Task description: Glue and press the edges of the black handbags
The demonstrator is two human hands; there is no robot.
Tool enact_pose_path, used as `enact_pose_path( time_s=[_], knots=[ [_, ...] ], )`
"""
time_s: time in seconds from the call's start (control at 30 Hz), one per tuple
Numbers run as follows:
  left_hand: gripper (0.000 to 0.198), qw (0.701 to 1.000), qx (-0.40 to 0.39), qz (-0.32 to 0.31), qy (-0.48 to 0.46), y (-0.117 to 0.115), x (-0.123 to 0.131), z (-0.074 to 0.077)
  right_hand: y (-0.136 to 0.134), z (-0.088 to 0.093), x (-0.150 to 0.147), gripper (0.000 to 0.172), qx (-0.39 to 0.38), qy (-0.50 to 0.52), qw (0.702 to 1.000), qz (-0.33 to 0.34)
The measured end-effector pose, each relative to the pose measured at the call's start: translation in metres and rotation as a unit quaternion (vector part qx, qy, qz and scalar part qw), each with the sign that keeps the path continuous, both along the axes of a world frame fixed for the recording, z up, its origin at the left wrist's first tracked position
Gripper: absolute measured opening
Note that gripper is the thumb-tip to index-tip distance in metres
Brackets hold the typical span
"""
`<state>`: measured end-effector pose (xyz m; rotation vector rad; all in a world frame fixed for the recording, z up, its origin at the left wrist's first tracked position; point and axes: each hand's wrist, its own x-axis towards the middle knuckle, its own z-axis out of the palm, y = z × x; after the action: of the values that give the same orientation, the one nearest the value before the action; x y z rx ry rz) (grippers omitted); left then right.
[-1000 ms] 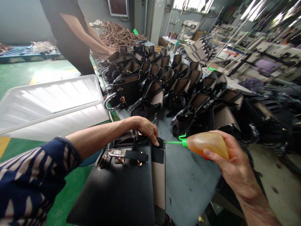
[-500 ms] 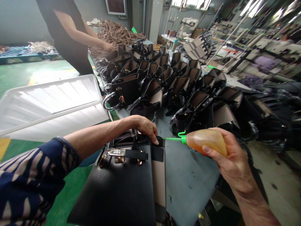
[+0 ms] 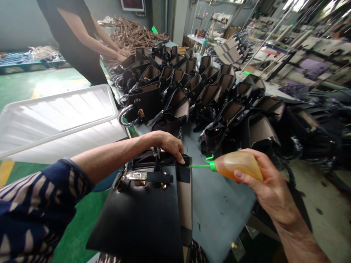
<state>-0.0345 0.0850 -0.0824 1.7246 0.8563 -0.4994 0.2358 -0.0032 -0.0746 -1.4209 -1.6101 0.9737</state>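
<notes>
Sitting at the surface's near left edge, the bag has grey table showing along its right side, up to the crowded bags beyond. The bottle, holding amber liquid, aims its green nozzle at the bag's upper right edge. The left hand presses its thumb there, fingers curled; the right hand is wrapped around the bottle.

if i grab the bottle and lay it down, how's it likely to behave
The bottle would probably give when squeezed: its translucent wall looks like soft plastic. Its rounded sides suggest it could roll. The thin green spout might bend if knocked, since it juts well past the body.
</notes>
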Motion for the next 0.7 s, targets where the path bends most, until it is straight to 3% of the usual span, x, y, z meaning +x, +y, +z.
enact_pose_path(
  time_s=[0.7],
  knots=[
    [0.032, 0.998, 0.049, -0.035, 0.008, 0.0013, 0.0013, 0.0042, -0.0007, -0.0065, 0.0068, 0.047, -0.024, 0.017, 1.000, -0.007]
  ],
)
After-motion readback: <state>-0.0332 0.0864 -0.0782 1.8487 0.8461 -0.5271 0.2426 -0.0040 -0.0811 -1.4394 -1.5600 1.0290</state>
